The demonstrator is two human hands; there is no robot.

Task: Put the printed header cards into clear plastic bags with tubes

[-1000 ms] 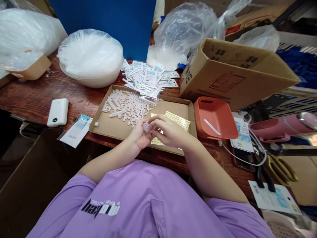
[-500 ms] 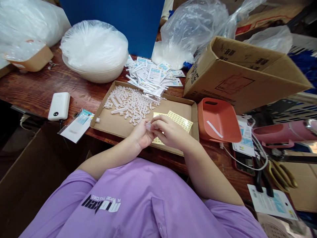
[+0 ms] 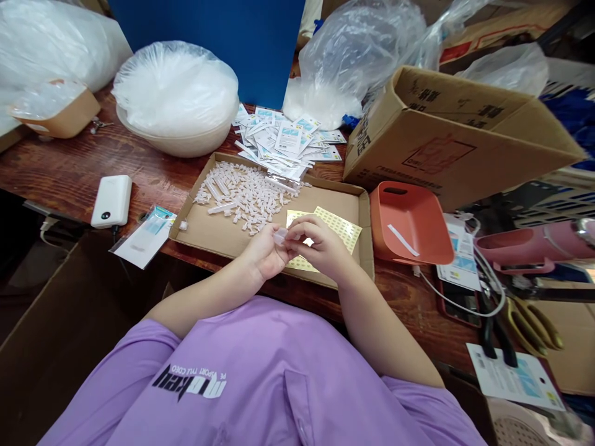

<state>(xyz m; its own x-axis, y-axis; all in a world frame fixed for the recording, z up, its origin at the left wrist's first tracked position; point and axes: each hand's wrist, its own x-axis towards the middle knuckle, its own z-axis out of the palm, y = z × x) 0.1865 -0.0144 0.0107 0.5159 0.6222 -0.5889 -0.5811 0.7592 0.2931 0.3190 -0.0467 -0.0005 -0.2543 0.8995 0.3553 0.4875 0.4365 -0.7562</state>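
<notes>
Over the front edge of a shallow cardboard tray (image 3: 199, 243), my left hand (image 3: 266, 255) pinches a small translucent plastic piece (image 3: 279, 235); its exact kind is hard to make out. My right hand (image 3: 316, 243) meets it from the other side, fingertips closed on the same piece. Many small whitish plastic parts (image 3: 255, 192) lie heaped in the tray's left half, with a few clear tubes (image 3: 223, 207) among them. Yellow sheets of small round stickers (image 3: 341, 228) lie beneath and beside my right hand, which partly covers them.
Behind the tray are a pile of printed packets (image 3: 288, 139) and a bag-covered white bowl (image 3: 186, 145). An orange bin (image 3: 413, 217) and a cardboard box (image 3: 432, 142) stand to the right. Left are a white power bank (image 3: 111, 199) and a packaged card (image 3: 146, 238). Scissors (image 3: 525, 325) lie far right.
My right hand has shifted and turned slightly at the plastic piece, showing a little more of it. My left hand stays almost in place.
</notes>
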